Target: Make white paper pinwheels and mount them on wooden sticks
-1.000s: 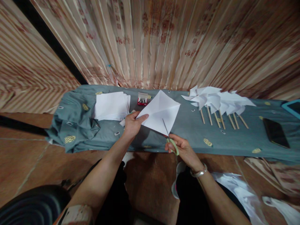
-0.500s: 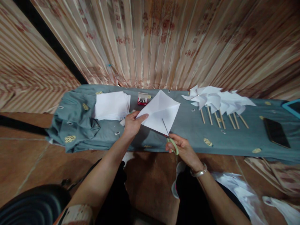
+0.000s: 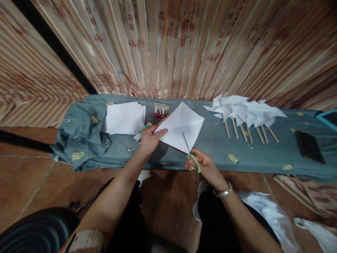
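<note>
My left hand [image 3: 150,138] pinches the left corner of a creased white paper square [image 3: 181,121], thumb on top. The sheet is held above the cloth with one corner pointing toward me. In my right hand [image 3: 202,162] are green-handled scissors [image 3: 195,163], my fingers in the loops. One blade lies over the paper, running from the near corner toward the middle; the other blade is hidden beneath. Behind my left hand, a thin wooden stick [image 3: 163,120] and a small white and green item [image 3: 143,131] show in part.
A stack of white paper [image 3: 125,118] lies left, beside a small red box [image 3: 159,111] of metal pins. Several paper pinwheels [image 3: 243,110] on wooden sticks lie right. Farther right are a dark phone [image 3: 310,147] and a blue-edged object [image 3: 328,118]. Patterned cloth [image 3: 210,137] covers the bench.
The paper has shifted slightly to the right with my hands, uncovering more of the stick and the white and green item. The scissors remain at the near corner.
</note>
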Action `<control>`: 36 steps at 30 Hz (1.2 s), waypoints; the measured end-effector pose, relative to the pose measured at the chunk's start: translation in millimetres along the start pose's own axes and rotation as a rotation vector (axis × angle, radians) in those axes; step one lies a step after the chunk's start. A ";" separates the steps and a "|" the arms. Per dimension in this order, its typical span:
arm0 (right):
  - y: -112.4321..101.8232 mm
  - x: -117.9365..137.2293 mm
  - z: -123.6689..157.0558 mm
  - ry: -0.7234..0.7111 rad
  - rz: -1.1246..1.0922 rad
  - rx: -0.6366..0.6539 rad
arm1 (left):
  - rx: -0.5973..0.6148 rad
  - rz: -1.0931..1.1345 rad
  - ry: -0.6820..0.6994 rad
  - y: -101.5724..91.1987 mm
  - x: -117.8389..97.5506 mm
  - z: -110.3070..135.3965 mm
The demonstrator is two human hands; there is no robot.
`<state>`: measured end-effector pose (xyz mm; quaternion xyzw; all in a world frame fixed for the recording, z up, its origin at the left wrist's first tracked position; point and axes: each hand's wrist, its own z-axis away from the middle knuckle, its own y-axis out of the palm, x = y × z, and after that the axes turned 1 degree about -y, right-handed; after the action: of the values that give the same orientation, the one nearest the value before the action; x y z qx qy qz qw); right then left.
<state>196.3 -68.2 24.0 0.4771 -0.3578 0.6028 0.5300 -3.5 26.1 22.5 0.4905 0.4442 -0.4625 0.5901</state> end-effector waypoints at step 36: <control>-1.5 2.7 1.0 -0.017 0.048 0.014 | 0.015 0.004 -0.017 2.5 2.6 1.4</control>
<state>198.1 -68.1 26.8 0.4772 -0.3694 0.6137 0.5091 -0.6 24.7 20.6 0.4920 0.4348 -0.4686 0.5911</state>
